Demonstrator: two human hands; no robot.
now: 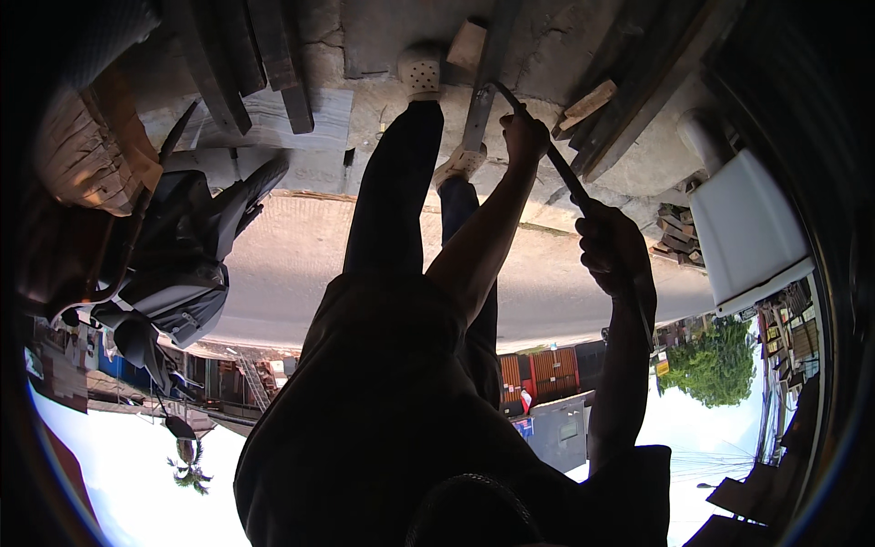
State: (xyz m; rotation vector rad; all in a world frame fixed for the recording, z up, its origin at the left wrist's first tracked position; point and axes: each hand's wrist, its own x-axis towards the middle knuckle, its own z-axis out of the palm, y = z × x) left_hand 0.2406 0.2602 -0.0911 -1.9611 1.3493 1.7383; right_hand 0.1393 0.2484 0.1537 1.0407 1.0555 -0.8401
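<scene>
A long dark crowbar (563, 169) runs slantwise between my two hands. My left hand (525, 139) is wrapped round it near its curved end. Farther down the shaft, my right hand (612, 246) is closed on the bar, whose tail end shows along the right forearm. The hooked tip meets a narrow wooden beam (483, 114) lying on the concrete; whether it is under the wood or only against it, I cannot tell. One of my cream clogs (462, 162) is at the beam's near end, and the other clog (421, 75) stands to its left.
A short wood block (468, 44) lies beside the beam. Dark timbers (656, 91) and a wood offcut (588, 105) lie to the right, more timbers (283, 64) to the left. A parked motorcycle (182, 246) is at left, a white box-like container (749, 228) at right.
</scene>
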